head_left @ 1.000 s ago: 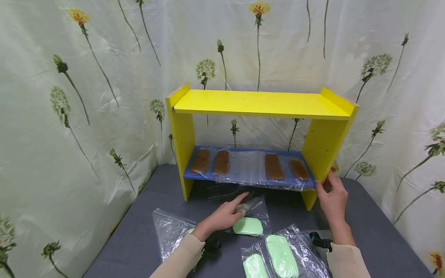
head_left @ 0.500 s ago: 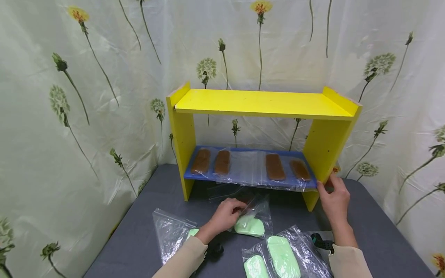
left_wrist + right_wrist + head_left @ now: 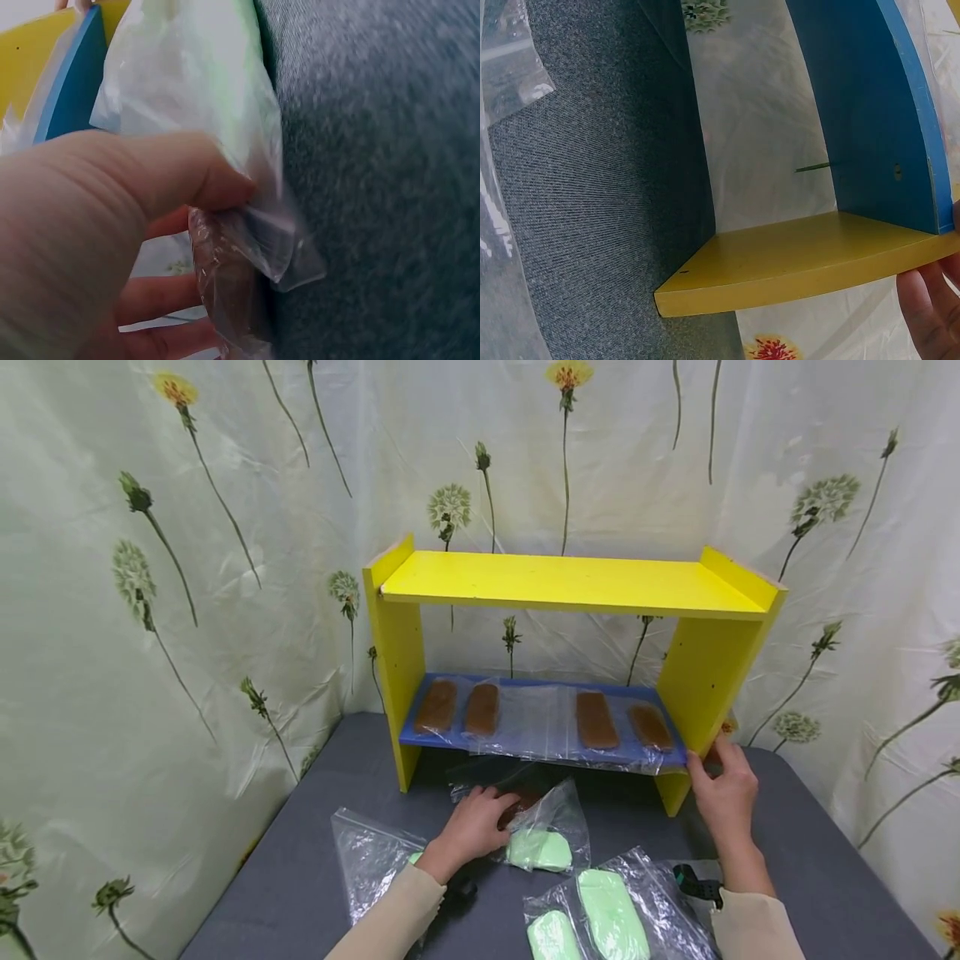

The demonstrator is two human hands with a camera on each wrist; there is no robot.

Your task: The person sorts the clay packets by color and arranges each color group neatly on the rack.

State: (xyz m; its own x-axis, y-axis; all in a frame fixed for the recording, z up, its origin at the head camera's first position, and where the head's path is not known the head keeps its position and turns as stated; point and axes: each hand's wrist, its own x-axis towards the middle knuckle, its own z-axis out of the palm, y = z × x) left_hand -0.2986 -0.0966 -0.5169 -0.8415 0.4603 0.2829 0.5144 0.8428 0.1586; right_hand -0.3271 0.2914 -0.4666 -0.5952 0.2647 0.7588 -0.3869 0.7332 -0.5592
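Note:
My left hand (image 3: 472, 827) is on the table in front of the shelf unit (image 3: 562, 581), its fingers at a brown bar (image 3: 527, 806) in a clear plastic bag. In the left wrist view the thumb lies over clear film while fingers curl behind the bagged brown bar (image 3: 225, 277). A zip bag (image 3: 202, 75) with a pale green bar (image 3: 551, 852) lies against it, overlapping the thumb's side. My right hand (image 3: 726, 789) grips the yellow side panel (image 3: 810, 281) where it meets the blue board (image 3: 870, 112).
Several bagged brown bars (image 3: 596, 720) lie on the blue board. Bagged green bars (image 3: 611, 914) are at the table's front. Another zip bag (image 3: 367, 852) lies left of my left arm. A flowered curtain (image 3: 262, 568) hangs behind the grey table (image 3: 285, 860).
My left hand has drawn back from a pointing reach and curled its fingers at the bagged brown bar. The green bar's bag flap now stands up beside it. The right hand keeps its grip.

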